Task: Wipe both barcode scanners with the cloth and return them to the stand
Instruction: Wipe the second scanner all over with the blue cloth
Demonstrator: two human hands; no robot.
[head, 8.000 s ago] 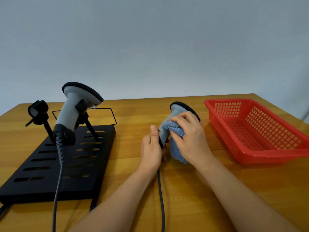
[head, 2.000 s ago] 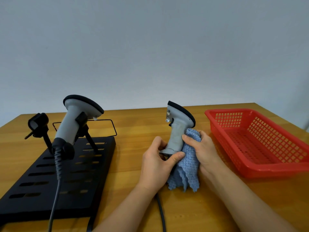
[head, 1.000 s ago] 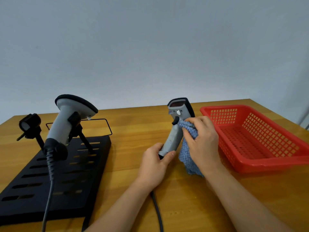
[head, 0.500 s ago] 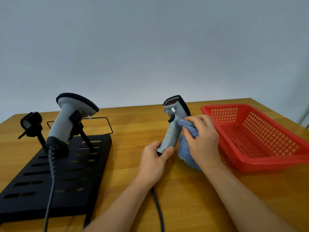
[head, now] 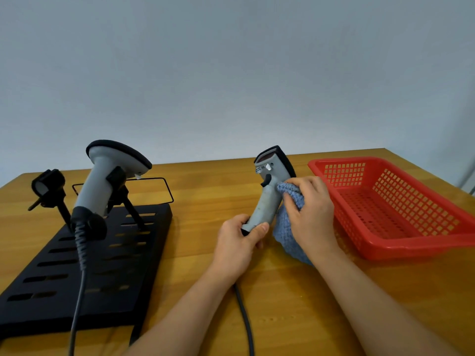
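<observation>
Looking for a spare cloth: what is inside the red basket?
Nothing shows inside the red basket: only its bare mesh floor and walls. The right hand and its near rim hide a small strip.

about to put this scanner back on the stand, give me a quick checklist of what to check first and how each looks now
1. Firm hold: ok. The left hand grips the base of the held scanner.
2. Cloth out of the way: not ok. The right hand presses the blue cloth against the handle.
3. Free holder on the stand: ok. The left clip holds nothing; the other scanner sits in the right one.
4. Cable free: cannot tell. It runs off the bottom edge of the picture.
5. Whole scanner wiped: cannot tell.
6. Path to the stand: ok. Only bare table lies between.
</observation>
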